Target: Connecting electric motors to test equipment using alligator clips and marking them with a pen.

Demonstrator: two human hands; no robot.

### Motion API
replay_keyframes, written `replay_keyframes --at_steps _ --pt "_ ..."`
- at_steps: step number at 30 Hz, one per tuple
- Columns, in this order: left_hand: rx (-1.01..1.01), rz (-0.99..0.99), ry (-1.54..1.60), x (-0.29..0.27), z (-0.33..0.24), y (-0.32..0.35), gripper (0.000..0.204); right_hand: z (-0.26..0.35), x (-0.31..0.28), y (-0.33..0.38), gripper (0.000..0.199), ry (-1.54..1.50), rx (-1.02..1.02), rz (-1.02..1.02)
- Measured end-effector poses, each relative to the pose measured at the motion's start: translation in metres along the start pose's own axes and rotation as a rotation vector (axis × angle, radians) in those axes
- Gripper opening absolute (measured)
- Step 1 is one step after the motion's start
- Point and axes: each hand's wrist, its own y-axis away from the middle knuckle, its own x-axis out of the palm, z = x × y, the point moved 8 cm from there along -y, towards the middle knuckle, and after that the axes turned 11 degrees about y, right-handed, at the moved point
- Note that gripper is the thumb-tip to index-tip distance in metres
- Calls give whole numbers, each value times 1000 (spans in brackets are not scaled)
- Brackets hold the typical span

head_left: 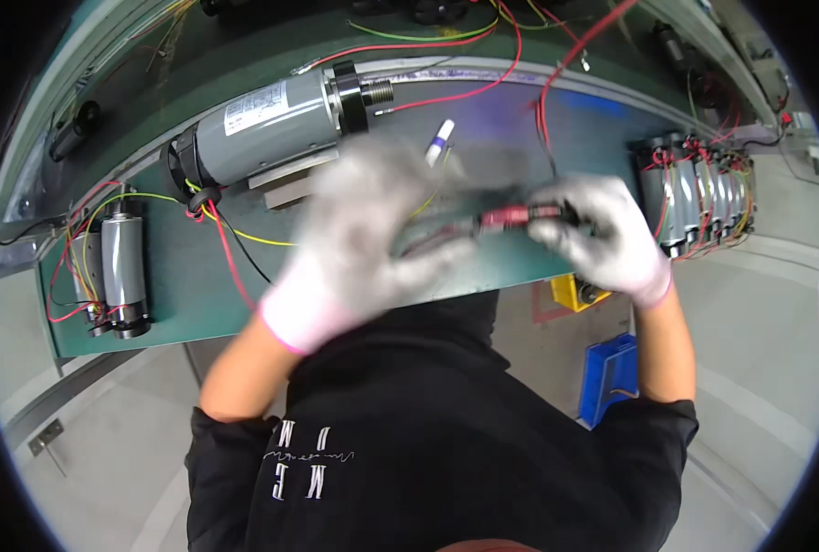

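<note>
Gloved hands over dark green flat surface (198, 276). Right hand (603, 235) in pale knit glove, fingers (557, 230) closed around small red-and-black slender part (518, 217), held level just above the surface's near edge, between both hands. Left hand (363, 239) in matching glove, blurred, fingers (428, 253) spread loosely toward the part's left end; contact with it impossible to tell. Behind the left hand, large grey cylindrical electric motor (267, 120) with black flange, lying tilted on the surface. Small white-and-purple tube (440, 141) just beyond the hands. Smaller silver cylindrical motor (122, 267) with red and yellow wires at far left. Row of small grey motors (699, 193) with red wires at right. Blue plastic bin (612, 373) on the floor below.
</note>
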Motion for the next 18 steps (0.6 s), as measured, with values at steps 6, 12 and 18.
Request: replay_keyframes --at_steps 6,12,18 --pt "-27 127 -494 -43 65 -51 42 -49 41 0 37 424 -20 94" --pt "-278 203 -381 -49 98 -79 37 -37 5 -28 44 363 -177 10" --pt "-286 288 -336 -55 128 -77 45 7 -103 -97 74 642 -275 -750"
